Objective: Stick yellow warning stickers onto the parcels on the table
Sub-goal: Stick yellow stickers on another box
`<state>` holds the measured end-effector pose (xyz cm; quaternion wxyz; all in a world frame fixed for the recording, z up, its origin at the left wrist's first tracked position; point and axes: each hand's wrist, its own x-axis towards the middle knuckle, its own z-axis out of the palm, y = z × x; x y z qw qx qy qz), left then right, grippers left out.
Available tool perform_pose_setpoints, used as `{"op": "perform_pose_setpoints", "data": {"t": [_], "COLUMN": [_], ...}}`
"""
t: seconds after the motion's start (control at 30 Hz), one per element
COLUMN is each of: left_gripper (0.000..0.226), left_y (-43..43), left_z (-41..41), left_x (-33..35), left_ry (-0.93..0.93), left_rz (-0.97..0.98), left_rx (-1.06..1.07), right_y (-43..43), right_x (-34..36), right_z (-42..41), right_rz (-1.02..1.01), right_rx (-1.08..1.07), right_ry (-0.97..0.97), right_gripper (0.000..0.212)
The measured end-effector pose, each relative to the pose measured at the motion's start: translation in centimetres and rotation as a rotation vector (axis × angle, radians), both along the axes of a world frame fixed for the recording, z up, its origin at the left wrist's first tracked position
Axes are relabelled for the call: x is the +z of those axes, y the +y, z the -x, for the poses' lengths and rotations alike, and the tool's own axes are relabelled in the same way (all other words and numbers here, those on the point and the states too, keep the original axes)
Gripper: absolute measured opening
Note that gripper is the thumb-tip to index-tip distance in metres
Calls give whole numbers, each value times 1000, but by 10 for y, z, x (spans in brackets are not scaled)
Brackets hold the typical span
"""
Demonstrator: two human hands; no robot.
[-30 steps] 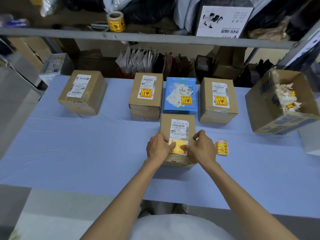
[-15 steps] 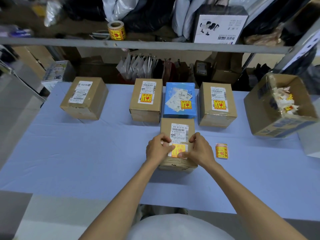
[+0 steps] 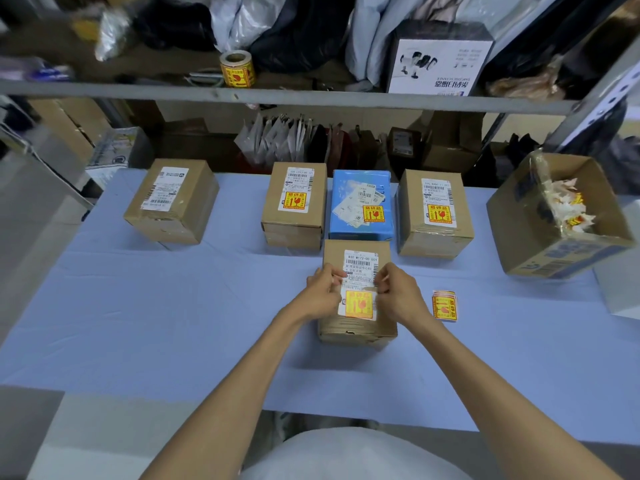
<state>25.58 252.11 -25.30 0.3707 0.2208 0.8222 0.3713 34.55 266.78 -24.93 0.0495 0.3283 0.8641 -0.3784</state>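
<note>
A small brown parcel [image 3: 356,330] stands on the blue table [image 3: 166,323] right in front of me. A yellow warning sticker [image 3: 359,304] lies on its top, below the white shipping label. My left hand [image 3: 321,293] pinches the sticker's upper left corner and my right hand [image 3: 399,292] pinches its upper right corner. Behind it stand a brown parcel [image 3: 294,216], a blue parcel [image 3: 362,226] and another brown parcel [image 3: 434,237], each with a yellow sticker. A brown parcel [image 3: 173,206] at the far left carries only a shipping label.
A small stack of yellow stickers [image 3: 445,305] lies on the table just right of my right hand. An open cardboard box [image 3: 519,237] with peeled backing scraps sits at the right edge. A sticker roll [image 3: 237,69] stands on the shelf above.
Both hands have slid from the sticker's sides up to its top corners. The sticker now lies flatter on the parcel top. The camera has tilted slightly.
</note>
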Motion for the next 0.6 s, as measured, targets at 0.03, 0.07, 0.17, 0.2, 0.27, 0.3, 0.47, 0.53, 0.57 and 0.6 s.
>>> {"op": "perform_pose_setpoints", "data": {"t": [0.03,0.07,0.17,0.2,0.27,0.3,0.47,0.53,0.57,0.6], "left_gripper": [39,42,32,28,27,26,24,26,29,31], "left_y": [1,3,10,12,14,15,12,11,12,12], "left_z": [3,5,9,10,15,18,24,27,29,32], "left_x": [3,6,15,17,20,23,35,36,36,37], "left_ry": [-43,-76,-116,-98,-93,-110,-141,-191,-241,-298], "left_rz": [-8,-26,-138,-171,-230,-267,-394,-416,-420,-434], "left_rx": [-28,-42,38,89,169,179,166,165,170,176], "right_y": [-3,-7,-21,-23,-25,-24,-20,-17,-15,-12], "right_x": [7,16,36,37,38,38,42,45,46,47], "right_z": [3,7,16,19,22,23,29,32,33,35], "right_rz": [16,39,77,60,16,-5,38,72,72,71], "right_rx": [12,33,138,175,224,242,190,154,150,149], "right_ry": [57,136,342,379,421,430,501,519,522,524], "right_gripper": [25,26,29,31,35,36,23,13,8,3]}}
